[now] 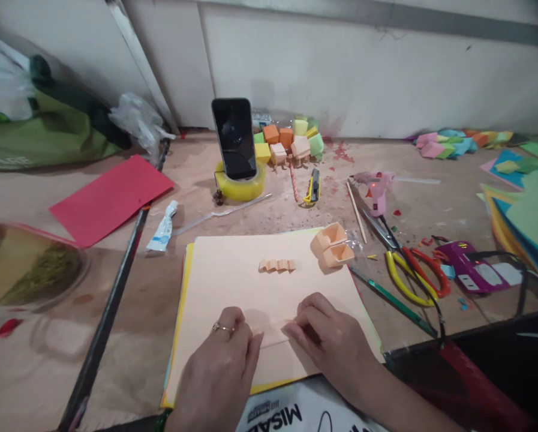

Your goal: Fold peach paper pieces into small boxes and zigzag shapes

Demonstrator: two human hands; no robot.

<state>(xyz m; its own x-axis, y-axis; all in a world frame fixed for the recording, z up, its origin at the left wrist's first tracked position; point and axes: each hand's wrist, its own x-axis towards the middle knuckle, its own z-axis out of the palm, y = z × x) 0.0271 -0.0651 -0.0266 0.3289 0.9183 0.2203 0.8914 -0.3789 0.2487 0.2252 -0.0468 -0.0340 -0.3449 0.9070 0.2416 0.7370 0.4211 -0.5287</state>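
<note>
My left hand [221, 366] and my right hand [329, 336] are closed, fingertips curled down over a stack of coloured paper sheets [224, 264] with a peach sheet on top. Between them runs a narrow peach paper strip [275, 337], pinched at both ends. It nearly matches the sheet below, so its outline is faint. A ring is on a left finger. Beyond my hands lies a small zigzag-folded peach paper strip [276, 265]. Two open peach paper boxes [334, 245] sit together at the stack's far right corner.
A phone [235, 139] leans in a tape roll [242, 185], with folded paper cubes [286, 141] behind. On the right are a pink glue gun [376, 187], scissors [408, 276], a green pencil [394, 300] and a purple device [480, 267]. A glue tube [163, 228] and red paper [111, 201] lie left.
</note>
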